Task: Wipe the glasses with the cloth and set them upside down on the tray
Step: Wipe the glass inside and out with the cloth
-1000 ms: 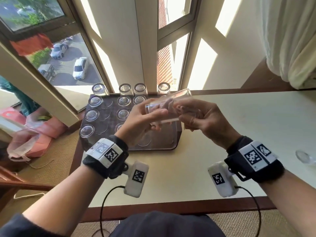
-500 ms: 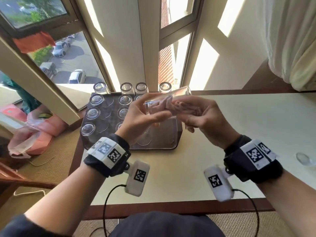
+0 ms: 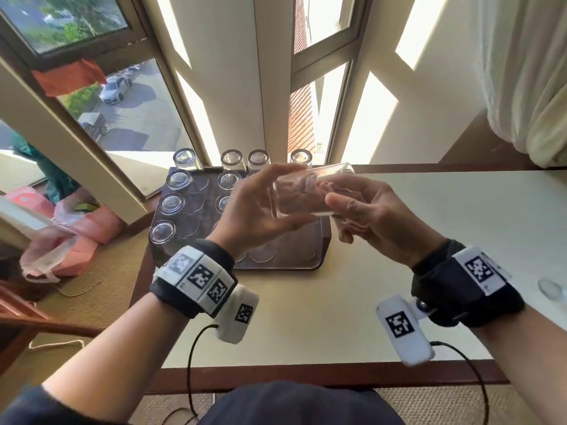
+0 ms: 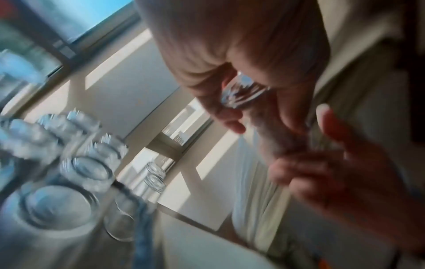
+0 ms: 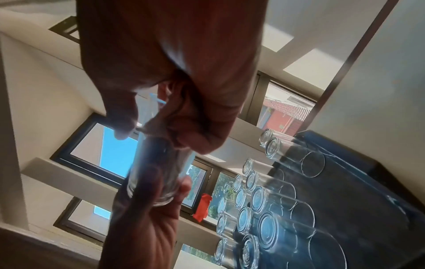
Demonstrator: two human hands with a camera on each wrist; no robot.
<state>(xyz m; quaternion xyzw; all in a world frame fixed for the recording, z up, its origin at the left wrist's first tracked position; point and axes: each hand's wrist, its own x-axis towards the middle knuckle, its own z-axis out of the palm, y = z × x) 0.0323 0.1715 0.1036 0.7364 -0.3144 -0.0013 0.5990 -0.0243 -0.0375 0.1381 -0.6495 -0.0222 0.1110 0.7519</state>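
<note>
While the left hand (image 3: 256, 207) curls round the base end of the glass (image 3: 310, 191) and the right hand (image 3: 371, 216) pinches its rim end, cloth (image 3: 303, 187) inside, the glass lies nearly horizontal, mouth rightward, above the near edge of the tray (image 3: 322, 250).

You had a cream surface (image 3: 306, 317), a pale curtain (image 3: 527, 72), pink bags (image 3: 92, 231) on the floor, and parked cars (image 3: 115, 87) outside.

a hotel-like room: a curtain (image 3: 527, 72), a carpet (image 3: 92, 271), tall windows (image 3: 129, 118) over parked cars.
</note>
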